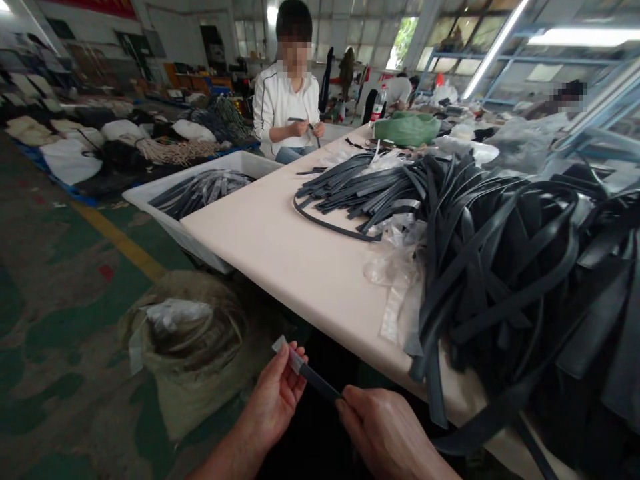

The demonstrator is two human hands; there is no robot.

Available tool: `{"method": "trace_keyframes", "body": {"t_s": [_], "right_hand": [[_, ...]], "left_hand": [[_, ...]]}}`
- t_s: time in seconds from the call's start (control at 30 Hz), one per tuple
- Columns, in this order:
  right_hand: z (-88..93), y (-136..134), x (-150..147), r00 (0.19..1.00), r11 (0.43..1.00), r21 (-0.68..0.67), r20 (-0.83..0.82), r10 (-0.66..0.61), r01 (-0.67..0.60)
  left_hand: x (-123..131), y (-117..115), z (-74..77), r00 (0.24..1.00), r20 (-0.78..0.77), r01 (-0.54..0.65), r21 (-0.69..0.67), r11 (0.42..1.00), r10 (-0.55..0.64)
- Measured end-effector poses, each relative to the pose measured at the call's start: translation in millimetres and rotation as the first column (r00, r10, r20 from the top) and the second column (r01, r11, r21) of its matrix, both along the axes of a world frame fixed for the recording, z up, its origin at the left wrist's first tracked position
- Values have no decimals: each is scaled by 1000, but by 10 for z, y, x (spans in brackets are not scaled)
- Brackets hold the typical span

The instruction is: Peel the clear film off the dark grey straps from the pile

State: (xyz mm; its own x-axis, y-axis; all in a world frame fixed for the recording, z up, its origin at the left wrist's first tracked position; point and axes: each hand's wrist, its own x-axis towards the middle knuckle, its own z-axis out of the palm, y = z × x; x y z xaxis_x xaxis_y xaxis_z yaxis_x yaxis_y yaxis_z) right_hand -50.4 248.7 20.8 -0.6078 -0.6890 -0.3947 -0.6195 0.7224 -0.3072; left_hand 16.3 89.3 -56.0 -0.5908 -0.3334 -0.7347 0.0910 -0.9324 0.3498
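The black strip (316, 378) you are holding could be slipping out, I think, because your left hand (273, 400) is pinching only its film-covered tip with the fingertips. It is stretching between both hands, below the edge of the surface (280, 247); your right hand (390, 433) is closing around its other end.

Workshop: green floor (60, 280), cream table (280, 247), ceiling lights (493, 50).

free passage is offered over the bare near-left half of the surface (280, 253). right side is blocked by the black strap pile (505, 267); floor side is crowded by the open sack (195, 347).
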Motion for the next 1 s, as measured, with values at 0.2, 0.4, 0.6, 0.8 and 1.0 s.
{"method": "trace_keyframes", "body": {"t_s": [0.2,0.4,0.6,0.8,1.0], "right_hand": [[-95,-172,-32,998,999,-24,-48,36,-37],[125,142,-129,997,971,-234,-58,43,-55],[35,-255,-154,995,981,-185,-97,30,-48],[241,36,-194,995,944,-323,-93,43,-71],[92,-173,-158,984,968,-236,-169,46,-86]], "left_hand": [[30,103,-80,993,16,119,29,992,-120],[-23,-140,-11,996,76,-44,-26,999,46],[59,170,60,974,-153,186,97,978,-170],[0,-128,96,1000,13,13,24,1000,-13],[97,147,133,941,-273,230,85,970,-199]]}}
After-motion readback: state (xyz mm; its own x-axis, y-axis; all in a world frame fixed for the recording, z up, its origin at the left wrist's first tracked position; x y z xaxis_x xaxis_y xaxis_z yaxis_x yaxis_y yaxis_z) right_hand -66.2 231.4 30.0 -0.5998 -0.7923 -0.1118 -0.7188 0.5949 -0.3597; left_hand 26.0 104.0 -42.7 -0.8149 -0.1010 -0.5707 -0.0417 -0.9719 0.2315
